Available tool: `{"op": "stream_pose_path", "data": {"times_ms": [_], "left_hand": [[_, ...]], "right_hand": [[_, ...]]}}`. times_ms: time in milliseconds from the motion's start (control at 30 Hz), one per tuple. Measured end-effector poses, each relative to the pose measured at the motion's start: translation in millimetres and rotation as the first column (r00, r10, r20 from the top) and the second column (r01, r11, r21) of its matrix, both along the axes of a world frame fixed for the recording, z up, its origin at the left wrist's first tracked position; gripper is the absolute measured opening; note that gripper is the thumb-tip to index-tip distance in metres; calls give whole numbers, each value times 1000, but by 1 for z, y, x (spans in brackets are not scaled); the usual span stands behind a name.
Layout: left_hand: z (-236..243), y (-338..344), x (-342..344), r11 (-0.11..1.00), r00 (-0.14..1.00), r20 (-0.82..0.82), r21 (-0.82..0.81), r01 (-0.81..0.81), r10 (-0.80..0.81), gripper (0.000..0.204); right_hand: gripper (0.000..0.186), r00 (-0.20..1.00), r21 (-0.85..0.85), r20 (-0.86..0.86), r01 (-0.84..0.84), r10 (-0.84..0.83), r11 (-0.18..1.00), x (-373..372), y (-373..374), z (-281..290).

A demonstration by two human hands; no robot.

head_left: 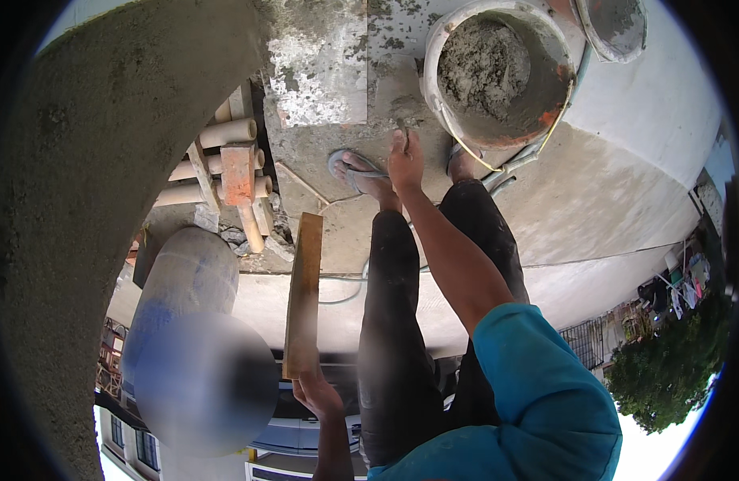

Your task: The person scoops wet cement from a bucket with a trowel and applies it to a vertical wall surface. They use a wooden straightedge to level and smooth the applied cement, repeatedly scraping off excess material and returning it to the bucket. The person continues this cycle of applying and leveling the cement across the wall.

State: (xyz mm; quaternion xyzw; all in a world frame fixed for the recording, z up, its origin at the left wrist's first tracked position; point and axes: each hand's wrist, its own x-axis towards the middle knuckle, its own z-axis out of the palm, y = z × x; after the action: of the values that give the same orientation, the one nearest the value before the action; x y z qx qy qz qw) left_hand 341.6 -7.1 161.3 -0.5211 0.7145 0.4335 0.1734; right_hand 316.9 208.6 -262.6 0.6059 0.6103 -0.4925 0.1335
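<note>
My right hand [405, 160] is closed on a trowel [405, 116], whose mortar-coated blade is hard to tell apart from the grey ground beyond it, just left of a bucket. My left hand [316, 391], low in the view, grips one end of a long, flat wooden board [304, 280] held along my left leg. The large round bucket [551, 52] at upper right holds wet grey mortar [482, 68] and has a handle. My sandalled feet [357, 172] stand on the mortar-stained ground beyond my hands.
A rough grey wall [89, 160] curves along the left. Beside it lie pale pipes [225, 132], a red brick [238, 172], rubble and a large drum [181, 276]. A second bucket [614, 28] is at top right, a flat pale slab [317, 64] at top, hoses [349, 297] behind my legs.
</note>
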Motion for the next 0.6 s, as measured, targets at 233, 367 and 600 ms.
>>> {"op": "stream_pose_path", "data": {"times_ms": [233, 367, 600], "left_hand": [[-21, -23, -13, 1000, 999, 49, 17, 12, -13, 48], [-30, -29, -24, 995, 999, 22, 87, 46, -48, 47], [-37, -27, -31, 875, 875, -19, 17, 483, -483, 47]], "right_hand": [[54, 996, 250, 65, -80, 66, 965, -112, 53, -52], [51, 1000, 257, -17, 22, -18, 966, -206, 113, -56], [45, 993, 234, -37, 115, -109, 966, -218, 107, -37]]}}
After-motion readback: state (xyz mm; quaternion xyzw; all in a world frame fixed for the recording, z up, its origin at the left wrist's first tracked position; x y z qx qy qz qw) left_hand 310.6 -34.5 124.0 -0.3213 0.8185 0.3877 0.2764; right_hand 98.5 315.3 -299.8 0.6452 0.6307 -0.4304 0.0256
